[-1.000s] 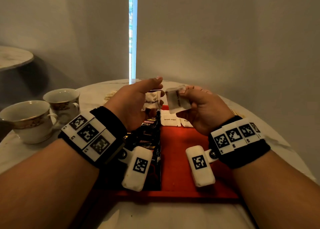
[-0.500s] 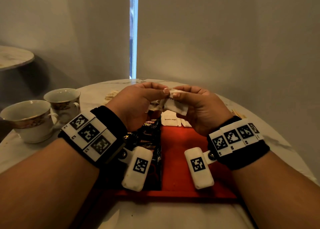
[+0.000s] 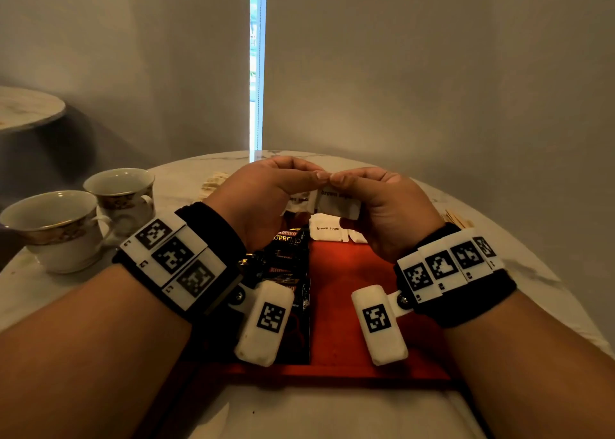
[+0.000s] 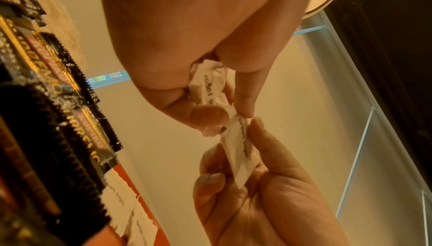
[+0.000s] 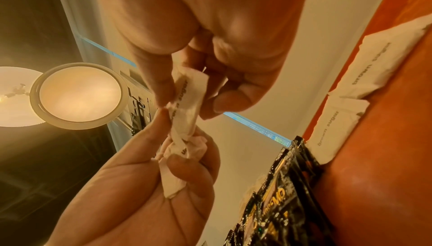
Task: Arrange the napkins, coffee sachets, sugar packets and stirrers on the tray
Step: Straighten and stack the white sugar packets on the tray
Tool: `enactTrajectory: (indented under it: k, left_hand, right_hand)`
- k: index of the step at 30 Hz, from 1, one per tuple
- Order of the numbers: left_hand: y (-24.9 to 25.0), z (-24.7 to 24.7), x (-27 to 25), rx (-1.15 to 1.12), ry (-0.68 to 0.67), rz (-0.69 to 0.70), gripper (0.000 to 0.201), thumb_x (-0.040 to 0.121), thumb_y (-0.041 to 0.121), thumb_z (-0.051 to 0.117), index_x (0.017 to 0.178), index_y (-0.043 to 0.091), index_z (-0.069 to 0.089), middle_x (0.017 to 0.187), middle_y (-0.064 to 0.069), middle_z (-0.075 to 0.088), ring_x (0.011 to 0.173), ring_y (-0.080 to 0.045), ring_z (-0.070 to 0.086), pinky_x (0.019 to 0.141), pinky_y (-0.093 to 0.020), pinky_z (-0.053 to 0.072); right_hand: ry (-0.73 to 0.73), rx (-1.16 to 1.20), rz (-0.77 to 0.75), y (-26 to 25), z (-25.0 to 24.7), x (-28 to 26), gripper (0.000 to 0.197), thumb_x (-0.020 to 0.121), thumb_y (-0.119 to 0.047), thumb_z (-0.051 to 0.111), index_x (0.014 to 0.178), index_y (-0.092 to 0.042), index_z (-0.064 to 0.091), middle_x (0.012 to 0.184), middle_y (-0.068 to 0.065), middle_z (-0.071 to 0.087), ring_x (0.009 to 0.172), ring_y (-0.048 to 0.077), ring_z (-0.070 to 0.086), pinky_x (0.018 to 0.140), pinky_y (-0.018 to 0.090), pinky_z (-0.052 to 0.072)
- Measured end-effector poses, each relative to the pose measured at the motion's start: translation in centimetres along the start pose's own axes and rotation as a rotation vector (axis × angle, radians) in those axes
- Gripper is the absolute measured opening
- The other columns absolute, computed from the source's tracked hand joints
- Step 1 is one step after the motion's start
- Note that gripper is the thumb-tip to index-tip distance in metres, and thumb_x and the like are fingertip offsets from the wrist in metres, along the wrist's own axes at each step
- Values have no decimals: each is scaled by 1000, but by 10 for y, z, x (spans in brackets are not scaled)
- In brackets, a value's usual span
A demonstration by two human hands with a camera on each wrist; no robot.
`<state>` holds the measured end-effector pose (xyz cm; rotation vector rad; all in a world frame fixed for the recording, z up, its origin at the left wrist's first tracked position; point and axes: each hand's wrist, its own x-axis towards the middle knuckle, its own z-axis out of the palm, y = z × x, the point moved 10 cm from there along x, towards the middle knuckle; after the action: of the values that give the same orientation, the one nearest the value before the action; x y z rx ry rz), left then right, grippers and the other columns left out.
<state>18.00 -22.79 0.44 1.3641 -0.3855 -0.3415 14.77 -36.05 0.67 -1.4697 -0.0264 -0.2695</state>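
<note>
Both hands hover over the far end of the red tray (image 3: 349,272), fingertips touching. My left hand (image 3: 309,185) grips crumpled white sugar packets (image 4: 208,87). My right hand (image 3: 336,185) pinches a flat packet (image 3: 339,202) printed "brown sugar", its end meeting the left hand's bunch (image 5: 184,150). Two more sugar packets (image 3: 327,229) lie at the tray's far edge. Black coffee sachets (image 3: 286,259) overlap in a row down the tray's left side. Wooden stirrers (image 3: 456,219) lie on the table to the right, and napkins (image 3: 213,182) at the back left.
Two gold-trimmed cups (image 3: 60,225) (image 3: 123,192) stand on the round marble table (image 3: 532,272) to the left of the tray. A wall closes off the far side. The tray's right half is bare red. A second round table (image 3: 26,109) stands at the far left.
The hands were apart, the right one holding its packet up. They have come together, and the left thumb and fingers have closed down so the fingertips now meet over the packets.
</note>
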Motion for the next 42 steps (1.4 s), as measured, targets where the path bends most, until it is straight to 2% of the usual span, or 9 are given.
enactTrajectory:
  k: [4,7,12,15,22,31,35,38,42]
  left_hand:
    - [-1,-1,0,-23,15,-19,6,91,15,66,85,13,64,85,-10,67,72,-21,63,51,-24,49]
    - [-2,-3,1,-27,25,-26,7,91,19,66,91,12,63,94,-13,66,80,-25,64,59,-28,49]
    - [0,-3,1,-55,29,-11,11,94,19,63,85,12,64,91,-12,67,72,-22,66,56,-24,49]
    - [-1,-8,2,-63,55,-3,15,94,20,64,80,14,66,90,-11,67,68,-20,66,50,-21,48]
    - [1,-11,1,-62,90,4,14,94,20,64,82,15,61,88,-9,71,68,-19,67,50,-22,47]
    - [1,-13,1,-66,100,6,10,93,20,66,88,12,63,83,-7,70,67,-17,68,48,-22,48]
    - [-1,-12,2,-79,101,-4,12,93,19,66,96,8,64,86,-9,69,67,-18,67,48,-22,48]
    - [-2,-13,2,-87,109,-10,16,93,18,67,104,7,63,90,-10,68,65,-16,67,47,-22,48]
    - [-3,-12,0,-98,108,-20,15,93,18,67,102,7,63,92,-11,67,61,-14,68,46,-22,49]
  right_hand:
    - [15,-5,4,1,-3,2,11,78,-17,73,84,-9,68,77,8,69,68,22,64,55,28,45]
    - [28,6,17,2,-7,3,7,87,-12,67,90,-5,67,77,8,70,69,23,65,56,28,45]
    - [33,22,23,1,-10,3,30,70,-23,73,92,-4,68,86,15,71,86,36,64,62,32,46]
    - [49,38,25,2,-14,4,40,69,-25,75,98,0,68,93,21,71,92,39,63,63,34,45]
    - [65,41,32,1,-22,4,53,73,-27,71,114,6,65,96,19,73,86,31,66,58,30,44]
    - [36,48,49,4,-16,4,9,90,-12,64,96,-5,64,86,14,73,76,25,68,56,30,42]
    - [56,57,46,5,-18,5,9,92,-10,62,98,-3,62,87,16,73,72,23,69,55,30,36]
    - [38,63,40,4,-16,4,4,91,-9,64,90,-6,62,87,16,73,71,23,69,54,30,36]
    - [14,39,39,4,-14,4,22,77,-15,71,95,-5,62,87,16,73,70,24,68,50,28,37]
